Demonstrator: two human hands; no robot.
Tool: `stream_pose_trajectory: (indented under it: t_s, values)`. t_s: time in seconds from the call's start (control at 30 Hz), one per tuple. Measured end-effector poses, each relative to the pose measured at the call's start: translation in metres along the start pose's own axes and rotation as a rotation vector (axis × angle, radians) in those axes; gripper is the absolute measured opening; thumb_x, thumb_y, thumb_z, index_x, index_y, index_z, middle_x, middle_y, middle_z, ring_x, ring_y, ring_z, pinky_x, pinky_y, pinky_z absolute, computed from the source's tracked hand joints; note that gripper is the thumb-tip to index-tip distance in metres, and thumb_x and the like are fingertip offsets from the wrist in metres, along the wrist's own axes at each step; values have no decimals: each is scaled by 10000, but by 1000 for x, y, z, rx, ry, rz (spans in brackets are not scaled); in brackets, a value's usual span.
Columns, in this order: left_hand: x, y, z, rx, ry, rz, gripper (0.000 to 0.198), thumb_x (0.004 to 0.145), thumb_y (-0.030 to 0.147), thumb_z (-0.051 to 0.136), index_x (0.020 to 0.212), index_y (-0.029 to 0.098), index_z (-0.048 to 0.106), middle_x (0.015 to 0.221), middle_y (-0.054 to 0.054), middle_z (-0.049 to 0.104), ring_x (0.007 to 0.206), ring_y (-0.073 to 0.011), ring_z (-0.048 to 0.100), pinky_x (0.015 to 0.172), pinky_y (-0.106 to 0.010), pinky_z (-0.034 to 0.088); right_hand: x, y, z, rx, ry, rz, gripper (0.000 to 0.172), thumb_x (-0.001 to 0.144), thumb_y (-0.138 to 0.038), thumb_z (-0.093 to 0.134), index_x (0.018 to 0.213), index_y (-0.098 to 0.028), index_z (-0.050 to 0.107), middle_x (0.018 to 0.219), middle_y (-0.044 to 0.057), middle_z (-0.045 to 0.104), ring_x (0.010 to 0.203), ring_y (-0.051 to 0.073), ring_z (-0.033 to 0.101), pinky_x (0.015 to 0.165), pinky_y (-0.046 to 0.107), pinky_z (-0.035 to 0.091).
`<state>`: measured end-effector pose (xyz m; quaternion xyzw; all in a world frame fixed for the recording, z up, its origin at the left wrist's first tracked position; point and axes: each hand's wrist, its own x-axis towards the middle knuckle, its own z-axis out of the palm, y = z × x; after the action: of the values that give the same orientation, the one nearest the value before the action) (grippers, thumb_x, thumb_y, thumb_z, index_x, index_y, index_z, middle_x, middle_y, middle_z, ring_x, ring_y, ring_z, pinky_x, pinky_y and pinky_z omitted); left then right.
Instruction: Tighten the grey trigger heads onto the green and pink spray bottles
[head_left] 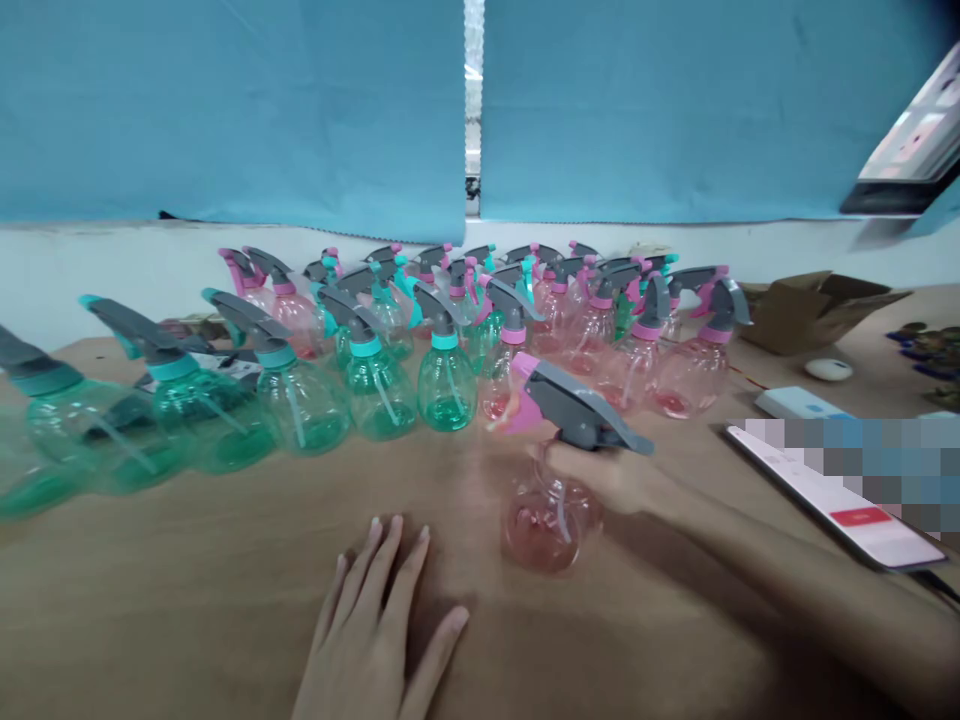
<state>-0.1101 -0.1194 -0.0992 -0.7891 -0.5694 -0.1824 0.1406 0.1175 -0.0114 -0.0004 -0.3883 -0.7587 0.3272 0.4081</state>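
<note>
from where i stand, the pink bottle (536,540) is in the person's right hand (592,478), fingers wrapped around its narrow top, just under the grey and pink head (574,408). it is over the near side of the table (187,610), right of the left hand (364,640), in front of the other bottles; i can't tell whether its base touches the wood. the left hand grasps nothing: it lies palm down, fingers a little spread, near the bottle but apart from it.

the bottle looks like thin clear plastic, so i'd guess it's light, with a round body that may give a bit under a squeeze and slide in a damp palm. any liquid inside could slosh; how much there is, i can't make out. a drop would likely hurt the head before the body. the narrow top seems the surest hold, with fingers kept off the grey lever (626,432), since pressing that might make it spray. lifting by the lever looks a poor idea.

green bottles (448,390) stand in a row to the left, more pink ones (690,375) behind, and a phone (784,480) lies to the right.
</note>
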Motion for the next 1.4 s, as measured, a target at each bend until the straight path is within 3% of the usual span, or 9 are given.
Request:
stream_pose_trajectory:
  t_s: [0.17, 0.3, 0.47, 0.67, 0.83, 1.1, 1.23, 1.4]
  values:
    - [-1, 0, -1, 4, 3, 12, 556, 911, 471, 375, 1375, 175, 297, 1395, -123, 413, 1279, -323, 363, 983, -536, 355, 5, 4, 8, 154, 21, 4, 52, 684, -223, 525, 689, -229, 576, 644, -28, 559, 642, 143, 554, 593, 276, 467]
    - [-2, 1, 0, 3, -2, 15, 548, 919, 474, 348, 1380, 183, 290, 1400, -119, 406, 1289, -321, 347, 989, -542, 344, 8, 6, 10, 192, -20, -51, 257, 728, -247, 517, 959, -250, 631, 728, -11, 636, 798, 181, 616, 753, 337, 483]
    - [-1, 2, 1, 28, -11, 51, 522, 938, 455, 295, 1364, 159, 347, 1389, -133, 422, 1283, -329, 357, 974, -553, 355, 9, 5, 8, 197, -48, -93, 345, 739, -231, 502, 1065, -253, 613, 794, -7, 668, 810, 175, 629, 781, 334, 486]
    - [1, 7, -4, 59, -10, 126, 498, 922, 427, 353, 1328, 151, 431, 1384, -131, 432, 1279, -328, 365, 980, -515, 370, 8, 3, 7, 181, -54, -92, 370, 728, -214, 502, 1082, -245, 607, 833, -2, 679, 819, 177, 636, 776, 331, 493]
    - [4, 11, -10, 109, -51, 244, 520, 900, 416, 407, 1342, 144, 412, 1389, -132, 428, 1264, -319, 392, 933, -493, 429, 8, 3, 7, 126, -20, -70, 372, 732, -246, 512, 1093, -254, 597, 848, 3, 685, 819, 192, 642, 751, 347, 498]
    - [8, 6, -19, 89, -101, 322, 551, 871, 437, 470, 1345, 162, 411, 1382, -141, 435, 1247, -321, 416, 933, -479, 431, 8, 2, 8, 85, -19, -48, 347, 745, -322, 500, 1066, -250, 610, 791, 7, 675, 788, 196, 641, 715, 340, 515]
    - [23, 2, -22, 5, -177, 311, 555, 882, 469, 466, 1362, 203, 388, 1415, -111, 396, 1275, -301, 380, 977, -479, 392, 8, 4, 7, 89, -56, -76, 271, 753, -334, 505, 965, -239, 645, 780, 8, 674, 798, 191, 638, 761, 345, 513]
    - [55, -5, -11, -91, -275, 275, 490, 926, 424, 411, 1351, 181, 406, 1430, -106, 372, 1309, -268, 328, 1025, -473, 335, 8, 6, 8, 77, -38, -34, 205, 751, -290, 514, 883, -245, 664, 800, 10, 675, 770, 181, 630, 738, 343, 527]
